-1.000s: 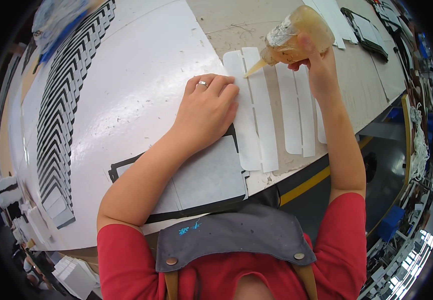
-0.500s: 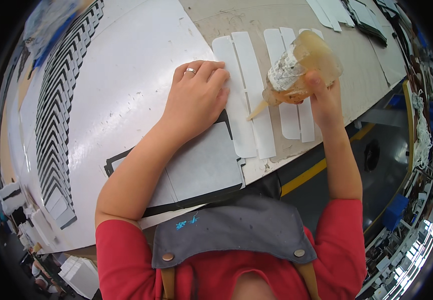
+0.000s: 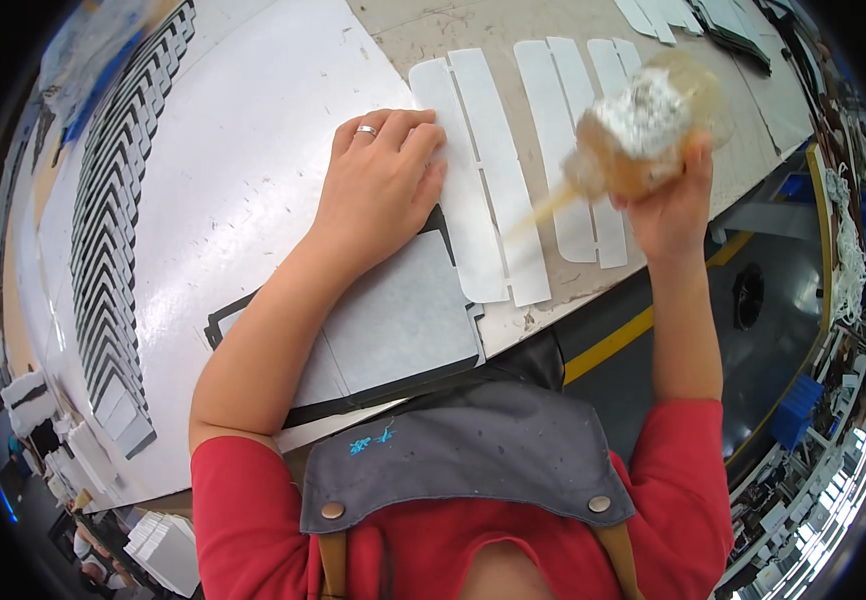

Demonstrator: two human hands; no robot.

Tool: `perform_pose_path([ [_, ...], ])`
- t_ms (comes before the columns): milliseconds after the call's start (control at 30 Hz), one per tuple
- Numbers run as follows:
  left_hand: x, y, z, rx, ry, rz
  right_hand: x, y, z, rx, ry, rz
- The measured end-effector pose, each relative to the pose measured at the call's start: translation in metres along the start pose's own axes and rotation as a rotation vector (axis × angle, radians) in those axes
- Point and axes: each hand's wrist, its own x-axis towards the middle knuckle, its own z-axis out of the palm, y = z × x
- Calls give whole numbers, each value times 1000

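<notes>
A translucent amber bottle, partly wrapped in white, is being grasped by the right grip, which is being kept closed around its lower side. The bottle is being held tilted over the right part of the bench. Its thin nozzle is being pointed down and leftward over the nearest pair of white strips; because of the blur, whether a strip is being touched cannot be told.

Nothing is being grasped by the left grip, which is being rested palm down, fingers loosely bent, at the left edge of that pair. A ring is being worn on it.

A second pair of strips is being partly covered by the bottle. Beneath the left forearm, a dark-edged panel is being overlapped. Farther left, a row of black-and-white pieces is being supported by the bench.
</notes>
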Motion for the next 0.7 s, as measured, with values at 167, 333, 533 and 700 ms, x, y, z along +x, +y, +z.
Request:
perform_pose_path([
  [167,1,0,0,-9,3,5,49,5,0,-585,55,-248],
  [333,1,0,-1,-30,8,1,64,14,6,-720,15,-281],
  [533,-1,-1,1,-23,18,5,49,13,9,-819,15,-206],
  [700,0,-1,1,-34,22,1,49,4,18,-310,84,-85],
])
